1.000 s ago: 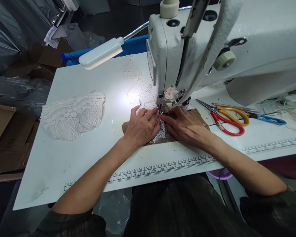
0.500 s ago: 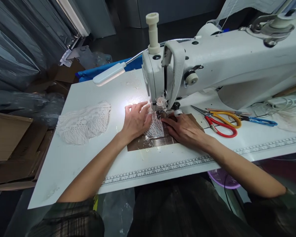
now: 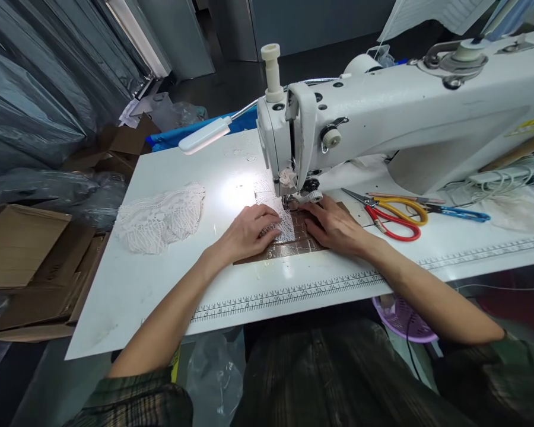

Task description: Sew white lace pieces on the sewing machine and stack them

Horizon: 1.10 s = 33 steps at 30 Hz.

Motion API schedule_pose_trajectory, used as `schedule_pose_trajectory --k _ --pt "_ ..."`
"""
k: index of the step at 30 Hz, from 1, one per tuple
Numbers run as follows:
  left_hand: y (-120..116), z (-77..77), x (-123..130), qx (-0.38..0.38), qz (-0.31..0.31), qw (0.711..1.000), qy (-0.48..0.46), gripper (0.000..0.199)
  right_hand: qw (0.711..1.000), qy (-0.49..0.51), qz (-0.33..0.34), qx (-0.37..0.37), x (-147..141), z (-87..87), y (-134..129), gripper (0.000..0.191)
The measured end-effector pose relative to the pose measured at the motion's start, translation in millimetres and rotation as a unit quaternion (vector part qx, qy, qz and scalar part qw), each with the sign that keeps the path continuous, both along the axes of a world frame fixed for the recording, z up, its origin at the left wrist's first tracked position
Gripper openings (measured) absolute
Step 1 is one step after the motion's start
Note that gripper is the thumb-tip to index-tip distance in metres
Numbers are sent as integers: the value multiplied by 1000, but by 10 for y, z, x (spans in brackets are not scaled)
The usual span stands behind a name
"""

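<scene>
A piece of white lace (image 3: 285,230) lies under the needle area of a white sewing machine (image 3: 278,139), over a brown plate (image 3: 300,244). My left hand (image 3: 251,231) rests on the lace's left side, fingers stretched and lying flat. To the right of the presser foot (image 3: 289,203), my right hand (image 3: 333,225) lies on the brown plate with its fingers apart, index fingertip close to the foot. Neither hand grips anything visible. The lace's far part runs behind the needle, partly hidden by the machine head.
More white lace (image 3: 162,218) lies at the left of the white table (image 3: 129,296). Red-handled scissors (image 3: 396,225), yellow-handled scissors (image 3: 407,207) and a blue-handled tool (image 3: 465,213) lie right of my right hand. A lamp (image 3: 204,135) reaches over the table's back.
My left hand has drawn back toward me along the lace, away from the machine head. My right hand stays beside the presser foot. The camera view has shifted slightly.
</scene>
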<state>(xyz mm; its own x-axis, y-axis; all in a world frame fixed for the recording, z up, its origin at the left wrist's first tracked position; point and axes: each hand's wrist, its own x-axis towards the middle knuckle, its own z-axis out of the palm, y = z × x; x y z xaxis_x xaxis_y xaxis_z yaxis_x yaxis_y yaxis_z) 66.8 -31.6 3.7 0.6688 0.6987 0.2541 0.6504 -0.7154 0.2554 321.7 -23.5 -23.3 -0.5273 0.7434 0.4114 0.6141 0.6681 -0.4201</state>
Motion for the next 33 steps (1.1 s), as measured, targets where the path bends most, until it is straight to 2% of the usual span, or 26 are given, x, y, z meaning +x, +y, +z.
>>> schedule_pose_trajectory --k 2,9,14,19,22,30,33 --pt "-55 -16 39 -16 -17 1000 -3 22 1000 5 0 -2 -8 -8 5 36" --pt "-70 -79 55 13 19 1000 0 26 999 37 6 -2 -35 -13 18 29" --pt "-77 -91 64 38 18 998 -37 24 999 40 23 -15 -34 -15 24 28" --pt "-75 -155 117 53 22 992 -111 21 997 59 -19 -38 -41 -11 36 18" --pt "-89 -202 150 62 28 992 -103 16 997 52 -34 -42 -54 4 33 15" --pt "-56 -253 113 99 -4 990 -98 11 998 32 9 -50 -26 68 11 14" --pt "-27 -232 89 130 -26 984 -119 8 996 19 48 -66 -20 102 -16 25"
